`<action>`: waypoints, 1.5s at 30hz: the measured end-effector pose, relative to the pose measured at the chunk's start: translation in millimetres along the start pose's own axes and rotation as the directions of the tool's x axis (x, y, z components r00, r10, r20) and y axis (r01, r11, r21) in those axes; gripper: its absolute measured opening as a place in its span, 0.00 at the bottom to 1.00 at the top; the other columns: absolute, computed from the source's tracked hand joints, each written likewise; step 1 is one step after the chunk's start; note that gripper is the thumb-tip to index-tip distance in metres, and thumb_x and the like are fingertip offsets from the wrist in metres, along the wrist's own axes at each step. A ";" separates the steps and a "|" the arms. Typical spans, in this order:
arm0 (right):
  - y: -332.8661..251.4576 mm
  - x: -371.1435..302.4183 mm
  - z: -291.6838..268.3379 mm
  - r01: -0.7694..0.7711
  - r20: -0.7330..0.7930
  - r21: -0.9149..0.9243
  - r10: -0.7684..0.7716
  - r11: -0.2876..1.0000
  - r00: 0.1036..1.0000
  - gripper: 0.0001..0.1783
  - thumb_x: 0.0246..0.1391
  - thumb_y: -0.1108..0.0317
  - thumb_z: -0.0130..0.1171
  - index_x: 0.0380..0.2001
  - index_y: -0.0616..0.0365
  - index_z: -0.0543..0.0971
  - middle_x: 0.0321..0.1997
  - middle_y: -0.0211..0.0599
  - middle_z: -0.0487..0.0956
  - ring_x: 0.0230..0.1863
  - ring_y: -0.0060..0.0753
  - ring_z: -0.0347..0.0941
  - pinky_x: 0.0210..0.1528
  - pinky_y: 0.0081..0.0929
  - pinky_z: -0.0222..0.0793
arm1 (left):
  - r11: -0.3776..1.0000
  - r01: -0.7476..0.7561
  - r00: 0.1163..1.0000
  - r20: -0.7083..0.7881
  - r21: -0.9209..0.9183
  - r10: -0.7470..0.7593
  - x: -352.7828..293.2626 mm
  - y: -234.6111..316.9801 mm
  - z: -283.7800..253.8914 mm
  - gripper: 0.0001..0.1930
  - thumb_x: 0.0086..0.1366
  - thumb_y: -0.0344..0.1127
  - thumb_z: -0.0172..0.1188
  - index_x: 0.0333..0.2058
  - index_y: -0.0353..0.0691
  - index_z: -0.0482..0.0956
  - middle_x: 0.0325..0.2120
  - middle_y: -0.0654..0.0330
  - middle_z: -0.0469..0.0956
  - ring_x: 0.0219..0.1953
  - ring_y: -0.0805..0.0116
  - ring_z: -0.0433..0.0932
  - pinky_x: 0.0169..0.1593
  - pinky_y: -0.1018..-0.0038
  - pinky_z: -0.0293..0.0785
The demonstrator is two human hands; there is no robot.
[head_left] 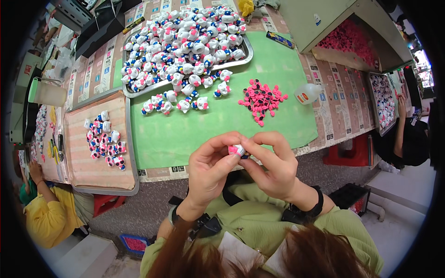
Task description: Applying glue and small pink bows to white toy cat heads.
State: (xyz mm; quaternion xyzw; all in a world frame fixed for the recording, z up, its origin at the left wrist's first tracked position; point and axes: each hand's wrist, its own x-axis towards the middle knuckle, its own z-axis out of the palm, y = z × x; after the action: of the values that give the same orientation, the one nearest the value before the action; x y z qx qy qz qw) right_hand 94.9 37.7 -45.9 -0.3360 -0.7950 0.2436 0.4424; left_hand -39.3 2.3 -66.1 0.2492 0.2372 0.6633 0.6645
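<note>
Just past the table's near edge, a small white cat figurine (237, 149) with pink and blue parts is pinched between my two hands. My left hand (207, 172) grips it with thumb and fingertips. Closed around its other side is my right hand (274, 167), whose fingertips hide part of it. On the green mat (171, 139) ahead lies a pile of small pink and black pieces (262, 101). Several loose cat figurines (184, 106) lie to its left. Behind them a metal tray (249, 52) is heaped with more figurines.
At left, a cloth-lined tray (99, 180) holds several figurines with pink and black pieces on them. A clear bottle (308, 94) stands right of the pink pile. Back right is an open metal box (315, 28) with pink pieces inside. Co-workers sit at left (48, 215) and right (408, 139).
</note>
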 end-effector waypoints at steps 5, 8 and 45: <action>-2.6 0.2 -0.1 -0.010 -0.015 0.006 0.010 1.000 1.000 0.26 0.24 0.80 0.60 0.37 0.62 0.74 0.30 0.36 0.70 0.28 0.34 0.67 0.27 0.26 0.63 | 0.999 0.033 0.999 0.005 -0.035 -0.033 1.8 -0.1 -0.1 0.12 0.54 0.22 0.50 0.39 0.31 0.68 0.40 0.53 0.68 0.42 0.68 0.69 0.45 0.73 0.67; -1.7 0.0 -0.2 -0.001 -0.012 -0.015 0.001 1.000 1.000 0.25 0.26 0.79 0.60 0.37 0.63 0.74 0.30 0.36 0.69 0.28 0.34 0.66 0.26 0.26 0.63 | 0.995 0.062 0.998 -0.003 -0.073 -0.062 2.7 0.2 0.3 0.12 0.54 0.22 0.50 0.39 0.31 0.68 0.40 0.52 0.68 0.41 0.67 0.69 0.44 0.73 0.68; 20.8 -4.5 -17.2 -0.239 0.197 0.026 0.230 0.971 0.953 0.20 0.36 0.80 0.56 0.39 0.62 0.71 0.35 0.41 0.71 0.31 0.31 0.67 0.32 0.22 0.63 | -0.191 0.377 0.770 -0.192 0.906 0.608 -19.3 124.6 -109.0 0.13 0.53 0.31 0.54 0.39 0.34 0.71 0.30 0.60 0.72 0.30 0.75 0.70 0.35 0.79 0.66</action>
State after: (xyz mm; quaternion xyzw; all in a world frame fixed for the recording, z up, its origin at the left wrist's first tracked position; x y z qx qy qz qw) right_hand 118.1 49.5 -54.1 -0.3919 -0.7822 0.3453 0.3395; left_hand -205.0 -15.7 -69.2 0.4560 0.8251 0.3326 0.0274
